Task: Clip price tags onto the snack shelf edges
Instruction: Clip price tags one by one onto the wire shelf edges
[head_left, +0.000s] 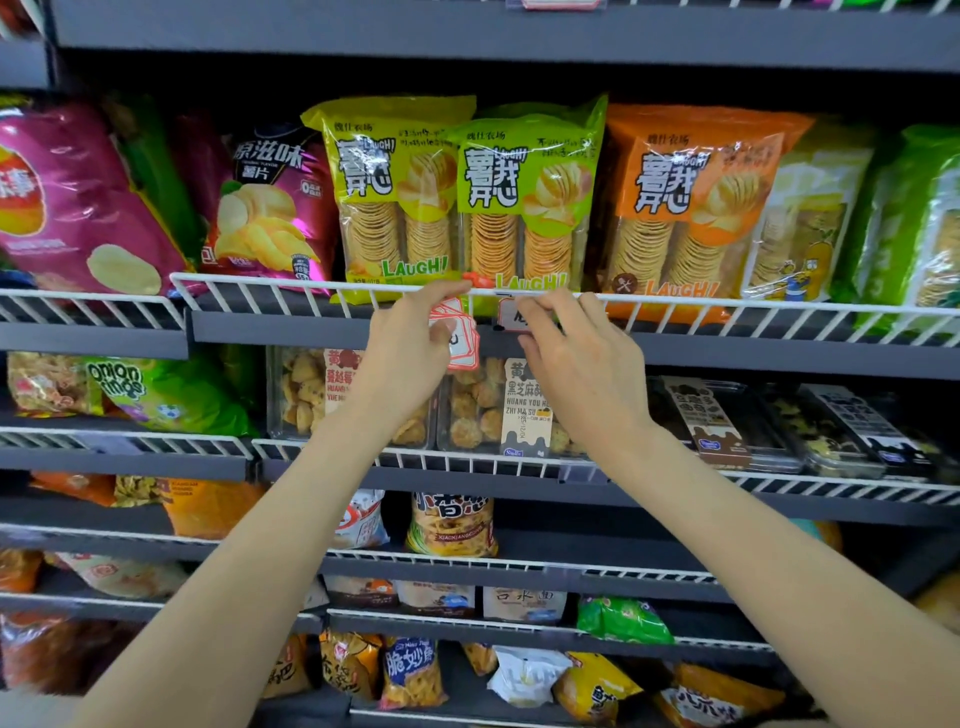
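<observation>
The left hand (410, 353) is gripping a stack of red-edged price tags (460, 332) while the right hand (566, 348) is pinching one tag (511, 317) at the white wire shelf rail (727, 312)

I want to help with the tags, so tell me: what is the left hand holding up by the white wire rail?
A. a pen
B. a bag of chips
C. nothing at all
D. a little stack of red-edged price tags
D: the left hand pinches a small stack of red-edged price tags just below the white wire rail, while the right hand works a single tag at the rail.
</observation>
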